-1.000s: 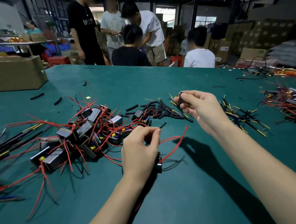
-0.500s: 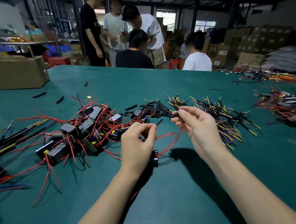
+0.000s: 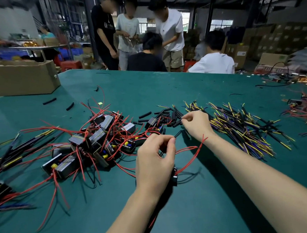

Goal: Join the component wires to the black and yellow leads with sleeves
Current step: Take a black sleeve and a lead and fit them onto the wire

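Left hand (image 3: 154, 159) fingers curled, pinching a black sleeve (image 3: 178, 134) and red wires (image 3: 190, 157). Right hand (image 3: 197, 125) fingertips pinched at the sleeve pile (image 3: 169, 115), mid-bench (image 3: 165, 86).

assembly workshop | green worktable (image 3: 192, 88) | wire piles (image 3: 240, 128) | stacked cartons (image 3: 280, 38) | seated workers (image 3: 212, 61)

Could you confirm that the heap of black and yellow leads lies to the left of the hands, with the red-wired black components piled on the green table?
Not quite: the head view shows the heap of black and yellow leads lying to the right of the hands, not the left. The red-wired black components are indeed piled on the green table.
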`<action>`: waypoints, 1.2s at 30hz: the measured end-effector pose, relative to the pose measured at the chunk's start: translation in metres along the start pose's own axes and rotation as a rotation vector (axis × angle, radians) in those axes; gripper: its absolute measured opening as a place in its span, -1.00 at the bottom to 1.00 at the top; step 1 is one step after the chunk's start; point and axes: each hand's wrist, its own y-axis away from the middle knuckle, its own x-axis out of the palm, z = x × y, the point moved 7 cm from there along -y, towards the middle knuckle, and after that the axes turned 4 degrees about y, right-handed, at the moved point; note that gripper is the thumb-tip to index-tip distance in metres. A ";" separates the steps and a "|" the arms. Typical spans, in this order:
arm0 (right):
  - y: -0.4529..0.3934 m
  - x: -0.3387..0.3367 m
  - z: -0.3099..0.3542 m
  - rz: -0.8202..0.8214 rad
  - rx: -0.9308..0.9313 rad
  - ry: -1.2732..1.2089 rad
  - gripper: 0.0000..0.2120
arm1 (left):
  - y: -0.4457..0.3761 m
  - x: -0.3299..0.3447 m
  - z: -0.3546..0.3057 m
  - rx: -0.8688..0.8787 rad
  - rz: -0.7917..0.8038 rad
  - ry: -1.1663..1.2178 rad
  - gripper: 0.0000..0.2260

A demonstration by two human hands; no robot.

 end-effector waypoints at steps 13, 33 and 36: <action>-0.040 0.024 0.005 0.038 0.020 0.444 -0.78 | 0.002 0.001 0.001 0.027 -0.009 -0.032 -0.91; 0.022 -0.019 -0.007 0.051 -0.016 0.056 -0.90 | 0.001 -0.003 -0.003 0.004 -0.028 0.002 -0.93; 0.022 -0.003 0.002 0.123 -0.011 0.165 -0.87 | 0.000 -0.004 -0.003 0.006 -0.029 0.004 -0.93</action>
